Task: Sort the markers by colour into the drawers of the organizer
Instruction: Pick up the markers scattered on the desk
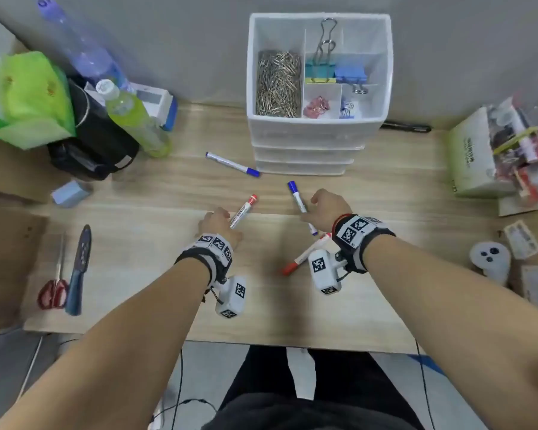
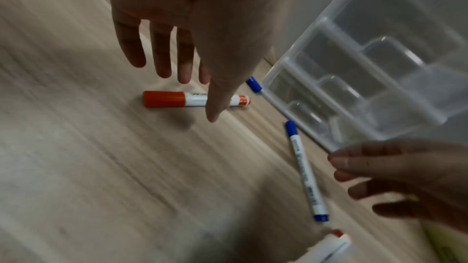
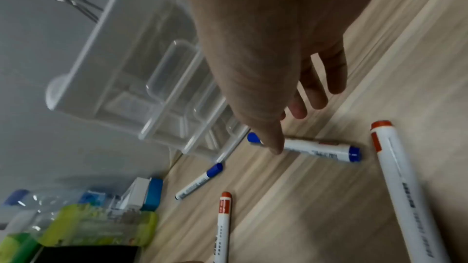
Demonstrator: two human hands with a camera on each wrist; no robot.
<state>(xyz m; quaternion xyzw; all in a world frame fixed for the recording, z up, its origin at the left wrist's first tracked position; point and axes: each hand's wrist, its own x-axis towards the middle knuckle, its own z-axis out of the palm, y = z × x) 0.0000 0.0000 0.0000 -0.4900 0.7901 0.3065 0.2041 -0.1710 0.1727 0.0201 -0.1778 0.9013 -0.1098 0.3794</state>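
The white drawer organizer (image 1: 311, 144) stands at the back of the desk with its drawers shut. A red marker (image 1: 245, 209) lies under my left hand (image 1: 218, 219), whose fingers (image 2: 162, 63) are straight and spread over the same red marker (image 2: 164, 99); nothing is gripped. My right hand (image 1: 323, 207) hovers with straight fingers over a blue marker (image 1: 296, 197), its thumb tip right at the blue marker (image 3: 321, 149). A second blue marker (image 1: 232, 164) lies left of the organizer. Another red marker (image 1: 305, 257) lies under my right wrist.
Bottles (image 1: 131, 116), a black pouch (image 1: 94, 144) and a green bag (image 1: 28, 97) crowd the back left. Scissors (image 1: 55, 283) and a knife (image 1: 80, 268) lie at the left. Boxes and packets (image 1: 491, 153) sit at the right. A black pen (image 1: 407, 128) lies beside the organizer.
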